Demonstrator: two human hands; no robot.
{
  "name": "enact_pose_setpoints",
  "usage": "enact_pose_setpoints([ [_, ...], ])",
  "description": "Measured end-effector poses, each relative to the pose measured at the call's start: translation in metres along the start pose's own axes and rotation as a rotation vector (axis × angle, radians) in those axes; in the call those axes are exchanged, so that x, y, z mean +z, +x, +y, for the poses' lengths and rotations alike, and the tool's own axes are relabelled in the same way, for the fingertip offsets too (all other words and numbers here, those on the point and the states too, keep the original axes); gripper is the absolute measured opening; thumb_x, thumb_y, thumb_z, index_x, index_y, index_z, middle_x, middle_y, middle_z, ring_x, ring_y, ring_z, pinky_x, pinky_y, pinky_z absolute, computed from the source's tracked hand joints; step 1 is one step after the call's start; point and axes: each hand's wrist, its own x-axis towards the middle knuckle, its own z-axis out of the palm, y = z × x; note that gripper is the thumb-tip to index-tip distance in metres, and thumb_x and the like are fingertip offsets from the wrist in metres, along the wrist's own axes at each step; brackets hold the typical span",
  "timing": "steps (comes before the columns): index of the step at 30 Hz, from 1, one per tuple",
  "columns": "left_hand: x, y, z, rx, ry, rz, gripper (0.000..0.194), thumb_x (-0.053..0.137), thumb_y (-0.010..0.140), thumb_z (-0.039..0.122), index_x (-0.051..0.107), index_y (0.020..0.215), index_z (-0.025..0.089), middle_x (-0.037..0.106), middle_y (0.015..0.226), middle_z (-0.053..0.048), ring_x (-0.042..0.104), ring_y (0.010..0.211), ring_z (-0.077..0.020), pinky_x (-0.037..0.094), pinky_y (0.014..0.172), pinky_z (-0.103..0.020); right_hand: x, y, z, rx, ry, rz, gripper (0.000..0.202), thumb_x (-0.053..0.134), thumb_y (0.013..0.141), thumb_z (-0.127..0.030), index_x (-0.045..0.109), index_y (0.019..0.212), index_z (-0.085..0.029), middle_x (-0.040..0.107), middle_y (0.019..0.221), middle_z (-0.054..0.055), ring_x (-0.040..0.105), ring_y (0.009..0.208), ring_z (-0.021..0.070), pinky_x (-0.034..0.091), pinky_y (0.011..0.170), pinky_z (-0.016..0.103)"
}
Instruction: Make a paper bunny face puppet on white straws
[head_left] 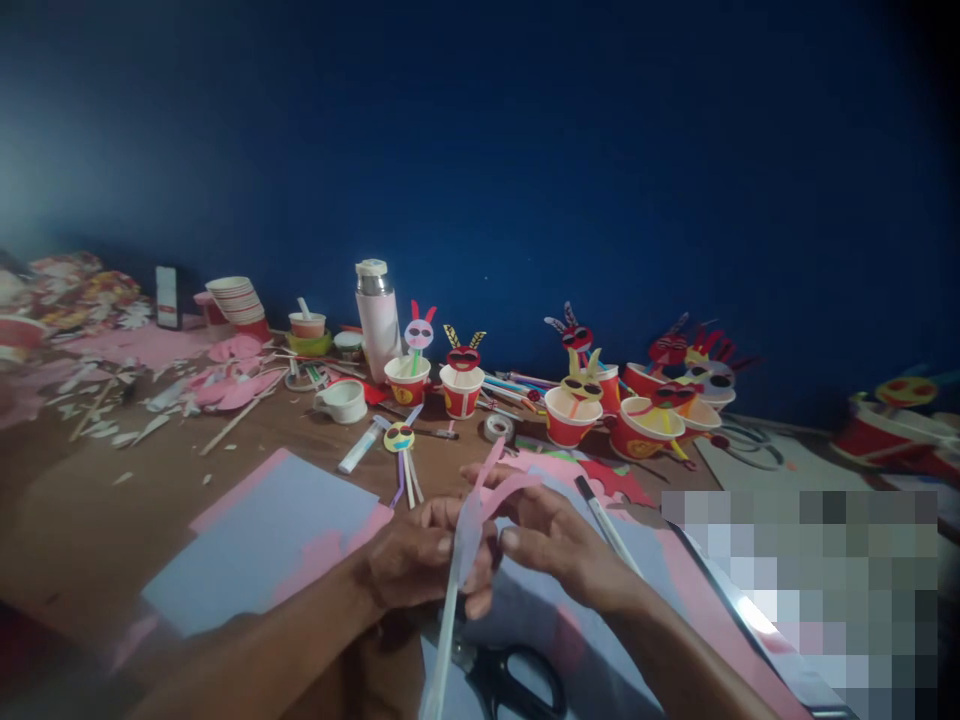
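My left hand point(409, 555) is closed around a pale pink paper bunny cutout point(469, 530) with two long ears. A whitish straw point(445, 645) runs down from the cutout toward me. Close by on the right, my right hand point(562, 555) has its fingers stretched out behind the pink ears, its thumb apart from them. Whether those fingertips press on the paper, I cannot tell. Black-handled scissors point(517, 680) lie below the hands on pale paper. Just beyond my left hand is a yellow paper face point(399, 437) with sunglasses, on straws.
Red paper cups point(571, 418) with bunny figures line the back. A pink flask point(379, 325) and a white mug point(343, 402) stand left of them. Paper sheets point(262, 540), scraps point(112, 430) and a marker point(606, 520) lie about. A pixelated patch covers the right.
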Motion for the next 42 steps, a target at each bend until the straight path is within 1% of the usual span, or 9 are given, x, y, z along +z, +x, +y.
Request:
enact_pose_setpoints([
  [5, -0.008, 0.001, -0.013, -0.188, 0.022, -0.059, 0.031, 0.080, 0.051, 0.036, 0.065, 0.068, 0.015, 0.051, 0.051, 0.000, 0.044, 0.043, -0.0091, 0.042, 0.052, -0.030, 0.006, -0.004, -0.018, -0.096, -0.167, -0.103, 0.036, 0.067, 0.073, -0.030, 0.061, 0.109, -0.024, 0.049, 0.129, 0.008, 0.043, 0.120, 0.0233, 0.030, 0.101, 0.040],
  [10, -0.005, 0.005, -0.023, -0.192, -0.010, -0.045, 0.035, 0.083, 0.043, 0.037, 0.057, 0.055, 0.016, 0.048, 0.048, 0.003, 0.047, 0.045, -0.0110, 0.040, 0.050, -0.028, 0.009, -0.003, -0.024, -0.124, -0.189, -0.179, 0.017, 0.067, 0.074, -0.022, 0.068, 0.091, -0.023, 0.057, 0.120, 0.006, 0.043, 0.121, 0.0218, 0.028, 0.103, 0.040],
  [19, -0.006, 0.007, -0.023, -0.225, -0.051, -0.009, 0.035, 0.077, 0.056, 0.037, 0.052, 0.051, 0.014, 0.048, 0.047, 0.000, 0.049, 0.046, -0.0115, 0.042, 0.046, -0.025, 0.010, -0.004, -0.021, -0.094, -0.130, -0.063, 0.014, 0.070, 0.070, -0.018, 0.069, 0.083, -0.021, 0.063, 0.107, 0.005, 0.048, 0.116, 0.0216, 0.035, 0.099, 0.036],
  [22, -0.006, 0.008, -0.022, -0.207, 0.010, 0.067, 0.031, 0.075, 0.060, 0.039, 0.058, 0.060, 0.013, 0.054, 0.055, -0.002, 0.053, 0.050, -0.0122, 0.047, 0.051, -0.027, 0.006, -0.005, -0.019, 0.004, -0.083, -0.024, 0.012, 0.068, 0.072, -0.023, 0.068, 0.084, -0.020, 0.063, 0.101, 0.004, 0.062, 0.089, 0.0194, 0.049, 0.079, 0.031],
  [25, -0.004, 0.010, -0.019, -0.103, 0.140, 0.199, 0.035, 0.077, 0.058, 0.040, 0.063, 0.076, 0.013, 0.061, 0.066, -0.006, 0.059, 0.059, -0.0161, 0.050, 0.056, -0.029, -0.001, -0.003, -0.014, 0.121, -0.030, -0.014, 0.019, 0.062, 0.076, -0.030, 0.065, 0.091, -0.019, 0.065, 0.084, 0.003, 0.059, 0.054, 0.0124, 0.048, 0.052, 0.026],
  [28, -0.001, 0.014, -0.015, 0.064, 0.239, 0.397, 0.030, 0.075, 0.063, 0.035, 0.064, 0.079, 0.013, 0.064, 0.070, -0.006, 0.059, 0.059, -0.0148, 0.048, 0.056, -0.026, -0.009, 0.002, -0.009, 0.082, -0.115, 0.099, 0.014, 0.060, 0.076, -0.028, 0.066, 0.082, -0.017, 0.064, 0.072, 0.000, 0.057, 0.058, 0.0121, 0.045, 0.056, 0.024],
  [31, 0.002, 0.016, -0.013, 0.155, 0.279, 0.483, 0.022, 0.069, 0.071, 0.032, 0.064, 0.084, 0.014, 0.064, 0.071, -0.005, 0.056, 0.055, -0.0104, 0.046, 0.054, -0.021, -0.017, 0.007, -0.006, 0.070, -0.271, 0.232, 0.008, 0.060, 0.073, -0.021, 0.066, 0.072, -0.016, 0.064, 0.070, -0.002, 0.057, 0.065, 0.0130, 0.043, 0.063, 0.024],
  [36, 0.006, 0.016, -0.014, 0.114, 0.375, 0.529, 0.028, 0.069, 0.071, 0.031, 0.063, 0.092, 0.015, 0.064, 0.066, -0.003, 0.055, 0.050, -0.0105, 0.042, 0.048, -0.020, -0.018, 0.011, 0.002, 0.143, -0.356, 0.370, 0.011, 0.058, 0.071, -0.022, 0.065, 0.067, -0.015, 0.064, 0.066, -0.001, 0.055, 0.061, 0.0134, 0.040, 0.058, 0.024],
  [42, -0.002, 0.018, -0.018, 0.127, 0.395, 0.646, 0.024, 0.073, 0.065, 0.026, 0.062, 0.084, 0.014, 0.062, 0.061, 0.000, 0.057, 0.049, -0.0106, 0.044, 0.051, -0.021, -0.012, 0.013, 0.014, 0.155, -0.334, 0.402, 0.013, 0.060, 0.071, -0.026, 0.063, 0.071, -0.013, 0.059, 0.061, -0.001, 0.050, 0.057, 0.0122, 0.036, 0.054, 0.023],
])
